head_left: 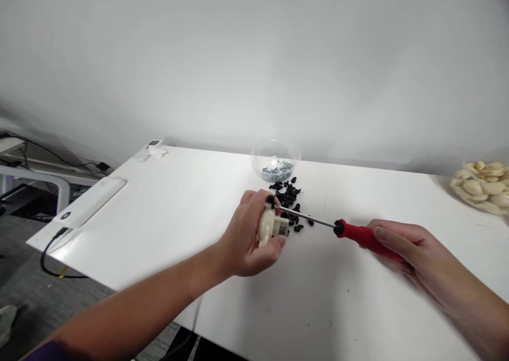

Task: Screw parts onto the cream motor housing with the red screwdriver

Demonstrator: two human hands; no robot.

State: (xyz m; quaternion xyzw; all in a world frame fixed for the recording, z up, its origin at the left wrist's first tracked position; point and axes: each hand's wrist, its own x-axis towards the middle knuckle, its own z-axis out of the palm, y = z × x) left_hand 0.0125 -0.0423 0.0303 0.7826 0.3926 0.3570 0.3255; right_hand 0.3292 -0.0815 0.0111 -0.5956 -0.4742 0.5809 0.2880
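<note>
My left hand [248, 239] is closed round a cream plastic part [267, 226] with a small metallic cylinder on its right side. A small black piece [271, 199] sits at the top of that part. In my right hand [413, 249] is a red-handled screwdriver [368, 236]. Its steel shaft points left, and the tip meets or lies very near the black piece. Behind my left hand, a loose pile of small black pieces [288, 194] lies on the white table [167, 207].
A clear bowl [276, 162] of small silvery screws stands by the wall. At the far right is a clear container of cream parts [483, 186]. A long white device [93, 202] with a black cable lies along the left edge, with a small white device [149, 150] behind it.
</note>
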